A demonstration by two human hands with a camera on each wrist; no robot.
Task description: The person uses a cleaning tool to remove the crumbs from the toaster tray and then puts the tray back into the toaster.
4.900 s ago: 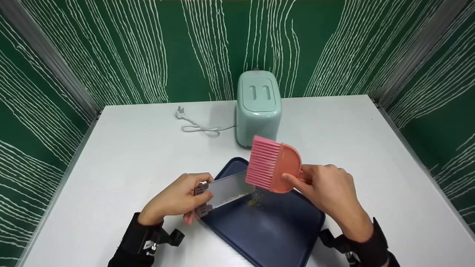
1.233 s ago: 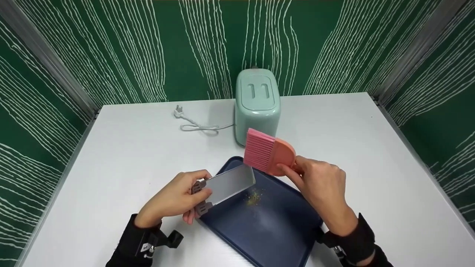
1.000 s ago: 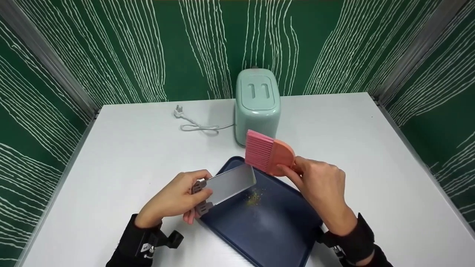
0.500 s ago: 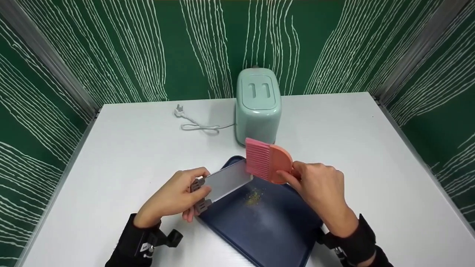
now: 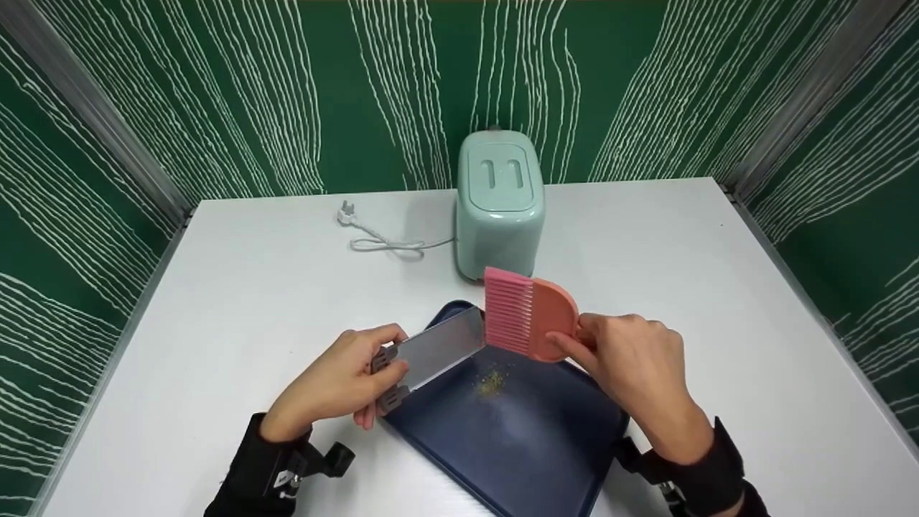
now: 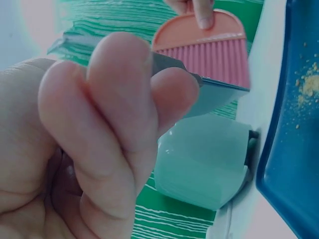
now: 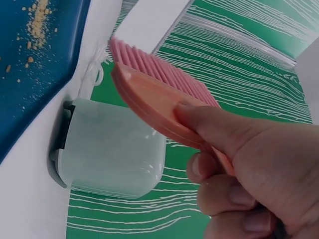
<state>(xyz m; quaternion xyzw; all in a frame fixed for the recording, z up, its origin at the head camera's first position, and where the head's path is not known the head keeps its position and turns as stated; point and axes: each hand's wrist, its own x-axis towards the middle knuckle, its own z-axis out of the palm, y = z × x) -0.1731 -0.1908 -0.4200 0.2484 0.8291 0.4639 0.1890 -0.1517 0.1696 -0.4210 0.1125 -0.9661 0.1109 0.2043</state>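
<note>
My left hand (image 5: 352, 377) pinches the grey end of a metal crumb tray (image 5: 441, 348), thumb on top. The crumb tray slopes over the far left part of a dark blue tray (image 5: 531, 438), and its inside looks bare. A small heap of crumbs (image 5: 491, 383) lies on the blue tray below it. My right hand (image 5: 639, 366) grips the short handle of an orange brush (image 5: 554, 319) with pink bristles. The bristles hang right at the crumb tray's far end. In the right wrist view, thumb and curled fingers close round the brush (image 7: 154, 99) handle.
A mint green toaster (image 5: 500, 237) stands just behind the blue tray, its slot cover on. Its white cord and plug (image 5: 347, 215) lie to the left on the white table (image 5: 237, 301). Green patterned walls enclose the table on three sides.
Crumbs that lay along the crumb tray's edge are now on the blue tray. The brush, which overlapped the crumb tray's end, has shifted a little right. The left hand has hardly moved.
</note>
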